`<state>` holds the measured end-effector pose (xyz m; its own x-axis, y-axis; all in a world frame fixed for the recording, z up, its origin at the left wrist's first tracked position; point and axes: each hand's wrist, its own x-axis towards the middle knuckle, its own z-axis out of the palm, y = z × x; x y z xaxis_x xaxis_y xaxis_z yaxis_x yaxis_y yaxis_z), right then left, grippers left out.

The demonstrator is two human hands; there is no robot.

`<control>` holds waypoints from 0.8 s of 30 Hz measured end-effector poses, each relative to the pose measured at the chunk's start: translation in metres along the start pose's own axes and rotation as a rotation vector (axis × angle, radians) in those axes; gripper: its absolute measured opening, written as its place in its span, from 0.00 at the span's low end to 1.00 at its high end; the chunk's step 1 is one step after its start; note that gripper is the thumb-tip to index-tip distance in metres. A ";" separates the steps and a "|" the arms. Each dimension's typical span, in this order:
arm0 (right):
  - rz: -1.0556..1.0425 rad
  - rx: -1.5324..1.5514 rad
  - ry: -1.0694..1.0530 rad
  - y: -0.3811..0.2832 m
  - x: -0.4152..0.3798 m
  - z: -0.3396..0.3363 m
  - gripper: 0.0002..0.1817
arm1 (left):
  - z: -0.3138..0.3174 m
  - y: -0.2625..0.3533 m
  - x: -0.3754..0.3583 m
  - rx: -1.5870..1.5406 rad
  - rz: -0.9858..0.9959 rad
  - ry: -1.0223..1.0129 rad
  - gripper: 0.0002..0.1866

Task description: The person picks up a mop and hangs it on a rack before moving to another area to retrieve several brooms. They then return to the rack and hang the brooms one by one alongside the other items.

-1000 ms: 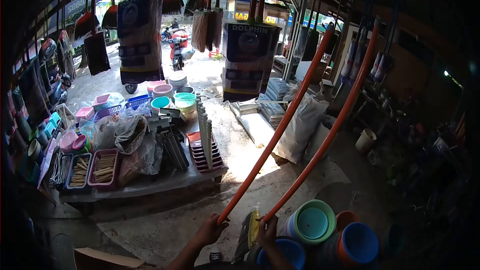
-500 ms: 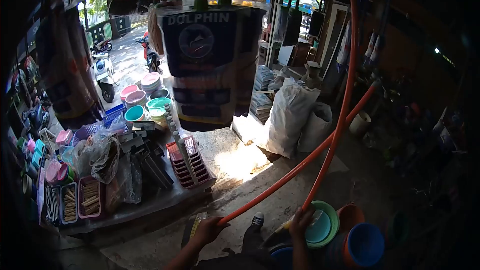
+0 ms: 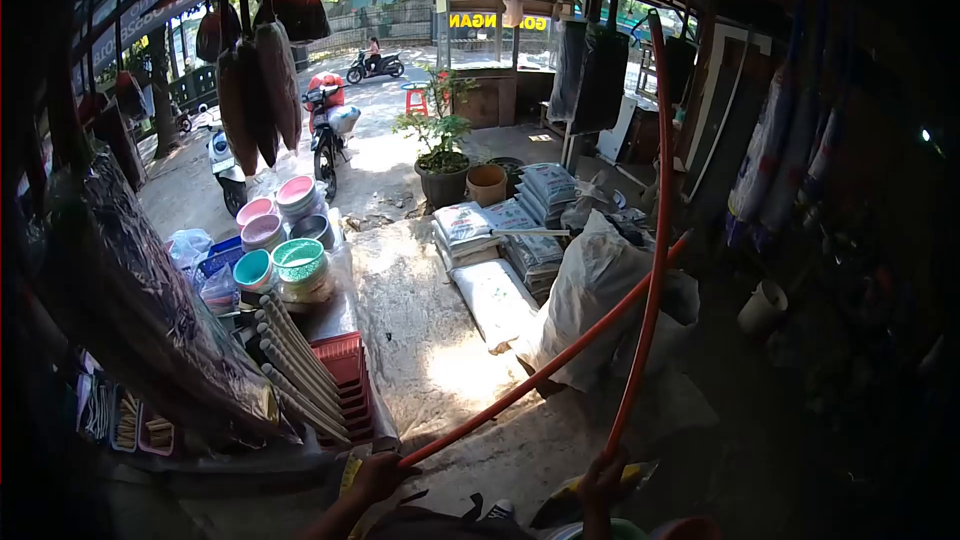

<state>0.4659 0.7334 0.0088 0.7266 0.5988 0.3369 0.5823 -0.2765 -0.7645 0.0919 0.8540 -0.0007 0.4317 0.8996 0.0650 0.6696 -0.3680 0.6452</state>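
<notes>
All positions are taken from the large white sack (image 3: pixel 585 275) standing on the floor. The left hand (image 3: pixel 375 481), below and to the left of the sack, has its grip clamped around the near end of one orange-red pole (image 3: pixel 500 405); this pole slants up and to the right, passing in front of the sack and ending past its right edge. The right hand (image 3: pixel 602 482), below the sack, has its grip closed on the near end of a second orange-red pole (image 3: pixel 664 195), which rises along the sack's right side and tops out well above it. The two poles cross at the right of the sack; whether they touch cannot be determined. A partly hidden yellow-and-dark item (image 3: pixel 635 478) lies beside the right hand, below the sack. The worktop (image 3: pixel 341 312), well to the left of the sack, carries a bundle of pale rods (image 3: pixel 300 370), a red rack (image 3: pixel 340 352) and several tubs, including a green speckled tub (image 3: pixel 299 256). Just left of the sack lies a white printed bag (image 3: pixel 495 298); beyond the sack are stacked bags (image 3: pixel 547 185) and a potted plant (image 3: pixel 442 180). A pale bucket (image 3: pixel 763 307) stands to the sack's right.
</notes>
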 end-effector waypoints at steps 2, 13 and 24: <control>0.026 -0.163 0.052 -0.017 0.031 0.011 0.20 | -0.010 0.003 0.015 0.030 -0.157 0.018 0.19; -0.255 0.002 -0.065 -0.043 0.163 0.205 0.18 | -0.032 -0.051 0.117 -0.216 -0.542 0.357 0.07; -0.348 0.146 -0.233 -0.166 0.363 0.420 0.19 | -0.104 -0.094 0.267 -0.173 -0.889 0.379 0.14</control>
<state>0.4802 1.3128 0.0271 0.3847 0.7955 0.4682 0.7082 0.0709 -0.7024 0.0813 1.1536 0.0355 -0.4300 0.8590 -0.2779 0.5459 0.4926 0.6778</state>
